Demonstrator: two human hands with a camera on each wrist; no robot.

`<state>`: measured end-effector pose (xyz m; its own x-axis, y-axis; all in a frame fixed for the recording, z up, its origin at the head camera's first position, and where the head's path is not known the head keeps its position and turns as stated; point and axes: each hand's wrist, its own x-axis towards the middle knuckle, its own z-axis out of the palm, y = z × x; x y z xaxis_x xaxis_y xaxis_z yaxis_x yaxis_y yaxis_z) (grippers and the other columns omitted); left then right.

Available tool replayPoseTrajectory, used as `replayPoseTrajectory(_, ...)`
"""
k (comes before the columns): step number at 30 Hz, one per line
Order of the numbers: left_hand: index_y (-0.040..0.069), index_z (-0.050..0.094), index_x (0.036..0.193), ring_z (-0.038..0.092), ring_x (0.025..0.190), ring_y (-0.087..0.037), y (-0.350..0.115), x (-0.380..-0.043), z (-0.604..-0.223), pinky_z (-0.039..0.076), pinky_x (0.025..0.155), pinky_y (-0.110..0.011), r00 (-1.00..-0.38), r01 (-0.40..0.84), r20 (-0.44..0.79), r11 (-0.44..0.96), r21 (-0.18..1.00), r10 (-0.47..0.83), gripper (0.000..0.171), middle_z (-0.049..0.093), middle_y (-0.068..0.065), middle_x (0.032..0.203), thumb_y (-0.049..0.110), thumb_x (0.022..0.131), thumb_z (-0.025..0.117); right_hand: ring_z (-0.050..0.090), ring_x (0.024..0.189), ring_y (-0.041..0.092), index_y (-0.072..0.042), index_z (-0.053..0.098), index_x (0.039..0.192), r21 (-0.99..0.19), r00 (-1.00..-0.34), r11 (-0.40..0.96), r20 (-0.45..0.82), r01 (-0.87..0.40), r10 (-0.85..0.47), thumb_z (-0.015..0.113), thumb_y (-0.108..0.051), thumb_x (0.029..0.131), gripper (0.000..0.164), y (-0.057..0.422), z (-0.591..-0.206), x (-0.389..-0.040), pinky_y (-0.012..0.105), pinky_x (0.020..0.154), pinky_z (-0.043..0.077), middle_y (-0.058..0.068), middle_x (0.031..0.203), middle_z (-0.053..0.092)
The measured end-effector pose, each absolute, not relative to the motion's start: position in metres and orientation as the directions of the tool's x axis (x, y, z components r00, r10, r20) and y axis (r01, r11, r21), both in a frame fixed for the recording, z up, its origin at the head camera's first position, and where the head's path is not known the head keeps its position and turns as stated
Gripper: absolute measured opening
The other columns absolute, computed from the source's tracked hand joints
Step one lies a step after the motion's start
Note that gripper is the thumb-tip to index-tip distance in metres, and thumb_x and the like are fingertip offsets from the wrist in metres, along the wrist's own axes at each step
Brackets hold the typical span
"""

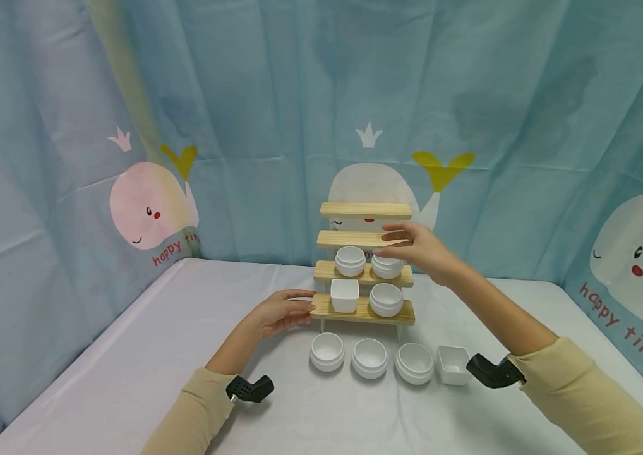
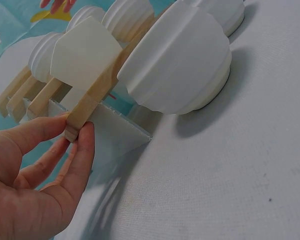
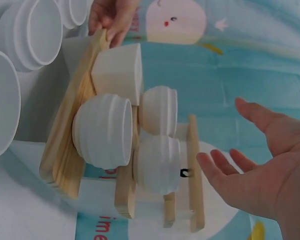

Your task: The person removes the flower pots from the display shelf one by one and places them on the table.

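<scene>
A tiered stand with wooden shelf boards [image 1: 321, 306] stands at the back of the table. My left hand [image 1: 283, 313] pinches the left end of its lowest board [image 2: 87, 107] between thumb and fingers. That board carries a white square bowl [image 1: 345, 296] and a white round bowl [image 1: 386, 301]. On the board above sit two more round bowls, the left one [image 1: 350, 261] in full view and the right one [image 1: 387, 268] partly behind my right hand [image 1: 420, 249]. In the right wrist view, that hand's fingers [image 3: 225, 170] are spread, apart from the bowls and holding nothing.
In front of the stand, a row of white bowls lines the table: three round ones, including the leftmost bowl [image 1: 327, 352], and a square bowl [image 1: 453, 365] at the right end. Behind the table [image 1: 145, 379] hangs a blue curtain [image 1: 253, 126] with whale prints.
</scene>
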<state>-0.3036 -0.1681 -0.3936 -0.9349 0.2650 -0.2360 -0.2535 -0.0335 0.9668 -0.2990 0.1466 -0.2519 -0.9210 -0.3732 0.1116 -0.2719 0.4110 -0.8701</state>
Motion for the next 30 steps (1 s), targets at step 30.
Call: replayPoseTrajectory(30,-0.007,0.047,0.153,0.071,0.088,-0.012,-0.169,-0.305,-0.395,0.063,0.081,-0.023,-0.933,-0.255,-0.237,-0.031,0.966,0.27,0.053,0.07,-0.011,0.113,0.001,0.104,0.063,0.053,0.138,0.045,0.009,0.047,0.152,-0.841,-0.91,0.438,0.139,-0.318,-0.392,0.075,-0.014,0.099,0.064,0.112,-0.267,-0.33,0.053,0.114,0.049,0.031,0.147,0.054)
